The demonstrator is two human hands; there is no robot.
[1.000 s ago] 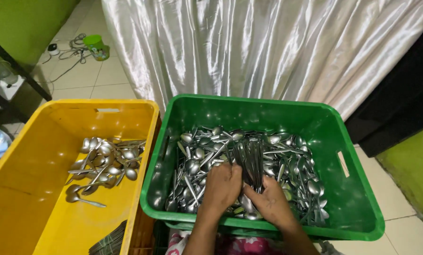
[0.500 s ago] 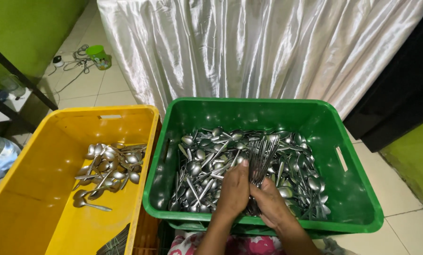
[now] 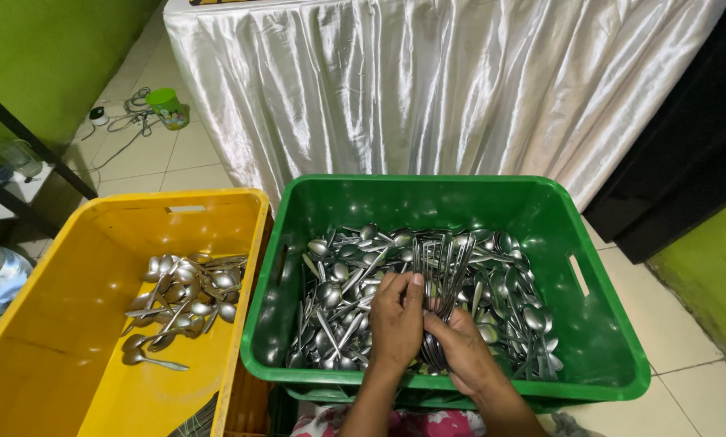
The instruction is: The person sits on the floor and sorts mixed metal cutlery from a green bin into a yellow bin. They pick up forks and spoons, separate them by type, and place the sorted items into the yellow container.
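We are standing on a pale tiled floor [image 3: 168,162]. Beyond the fingers a table draped in shiny white cloth [image 3: 427,89] is catching soft light. Far left of them, a green wall [image 3: 47,57], a dark metal frame [image 3: 23,129], cables [image 3: 124,121] and a small green cup [image 3: 168,107] are showing; far right, black fabric [image 3: 687,146].

Bright, even indoor light — glare on satin cloth [image 3: 460,89] and spoons [image 3: 355,275]; sharp focus, slight wide-angle edge distortion.
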